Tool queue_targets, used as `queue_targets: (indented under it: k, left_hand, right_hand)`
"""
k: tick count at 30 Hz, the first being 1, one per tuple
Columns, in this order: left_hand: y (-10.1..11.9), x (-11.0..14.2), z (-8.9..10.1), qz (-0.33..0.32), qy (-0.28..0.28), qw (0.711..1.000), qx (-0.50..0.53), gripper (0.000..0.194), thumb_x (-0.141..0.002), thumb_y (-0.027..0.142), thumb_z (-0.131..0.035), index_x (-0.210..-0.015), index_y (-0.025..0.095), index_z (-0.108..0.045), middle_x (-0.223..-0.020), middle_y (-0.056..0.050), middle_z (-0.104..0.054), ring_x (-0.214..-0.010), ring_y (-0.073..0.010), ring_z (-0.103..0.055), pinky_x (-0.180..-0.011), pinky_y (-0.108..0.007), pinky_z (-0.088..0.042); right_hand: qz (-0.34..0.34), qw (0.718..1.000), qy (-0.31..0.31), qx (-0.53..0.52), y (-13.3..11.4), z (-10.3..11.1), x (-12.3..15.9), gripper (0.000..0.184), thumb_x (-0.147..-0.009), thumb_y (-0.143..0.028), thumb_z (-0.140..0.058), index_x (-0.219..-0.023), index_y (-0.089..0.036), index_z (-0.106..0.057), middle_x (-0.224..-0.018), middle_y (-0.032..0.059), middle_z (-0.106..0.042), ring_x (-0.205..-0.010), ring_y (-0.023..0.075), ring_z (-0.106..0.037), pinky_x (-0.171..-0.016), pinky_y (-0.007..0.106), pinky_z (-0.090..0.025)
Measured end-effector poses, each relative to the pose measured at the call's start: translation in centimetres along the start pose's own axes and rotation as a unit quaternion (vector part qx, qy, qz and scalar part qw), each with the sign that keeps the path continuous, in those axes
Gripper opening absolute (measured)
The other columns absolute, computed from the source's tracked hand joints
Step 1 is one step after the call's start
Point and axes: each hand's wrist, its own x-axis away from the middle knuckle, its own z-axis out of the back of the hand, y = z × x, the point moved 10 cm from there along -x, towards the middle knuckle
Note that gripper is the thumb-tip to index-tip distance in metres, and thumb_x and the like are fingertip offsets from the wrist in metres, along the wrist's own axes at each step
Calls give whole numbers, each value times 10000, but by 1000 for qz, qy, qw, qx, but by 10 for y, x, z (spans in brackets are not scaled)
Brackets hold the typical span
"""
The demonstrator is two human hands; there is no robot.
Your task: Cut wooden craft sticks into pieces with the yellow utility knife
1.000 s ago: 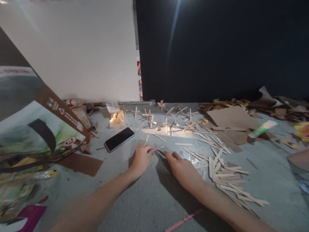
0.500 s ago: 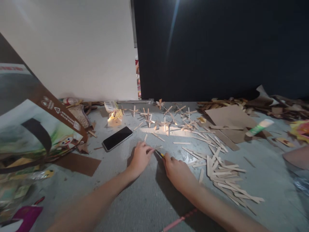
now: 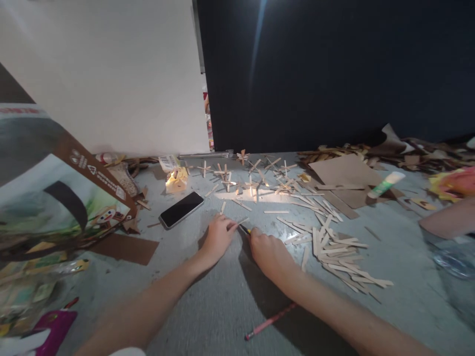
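Near the middle of the grey table [image 3: 208, 301], my left hand [image 3: 218, 238] pinches a thin wooden craft stick [image 3: 243, 221] that points to the right. My right hand [image 3: 269, 252] is closed around a utility knife [image 3: 245, 230], black and yellow at its front end, with the tip at the stick. Most of the knife is hidden in my fist. Several loose craft sticks [image 3: 276, 212] lie beyond my hands. Farther back stand small crossed-stick pieces [image 3: 229, 182]. To the right lies a heap of craft sticks [image 3: 339, 252].
A phone [image 3: 181, 210] lies left of my hands, near a printed paper bag [image 3: 111, 198]. A pink pencil [image 3: 269, 322] lies under my right forearm. Cardboard sheets [image 3: 337, 173] and a glue stick [image 3: 386, 185] are at the right, where another person's arm [image 3: 449, 218] reaches in.
My right hand has shifted slightly and its fingers have curled tighter on the utility knife. The view has turned a little to the right. The other person's arm shows more.
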Motion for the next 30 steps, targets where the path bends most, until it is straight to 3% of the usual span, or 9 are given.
queue_targets:
  k: [5, 15, 30]
  left_hand:
    - [4, 0, -2, -25, -5, 999, -38, 164, -787, 194, -731, -624, 206, -721, -651, -36, -652, -731, -204, -559, -835, -368, -436]
    - [2, -1, -7, -16, -29, 993, -109, 128, -832, 159, -700, -717, 170, -754, -716, -41, -698, -767, -183, -597, -754, -299, -449]
    - [-8, -2, -9, 24, -41, 995, -89, 116, -849, 178, -688, -766, 162, -767, -757, -34, -712, -746, -161, -621, -711, -260, -447]
  right_hand:
    - [13, 1000, -3, 14, -2, -3, 1, 290, -962, -14, -364, -1030, -112, -628, -815, 127, -719, -789, 209, -765, -606, 230, -541]
    - [4, 1000, -15, 5, -2, -7, -1, 307, -975, -28, -353, -1080, -107, -631, -883, 140, -723, -858, 201, -759, -673, 220, -548]
    - [-28, 999, -31, -18, 3, -11, 0, 269, -1030, -130, -350, -1100, -94, -607, -897, 171, -730, -887, 236, -759, -687, 262, -552]
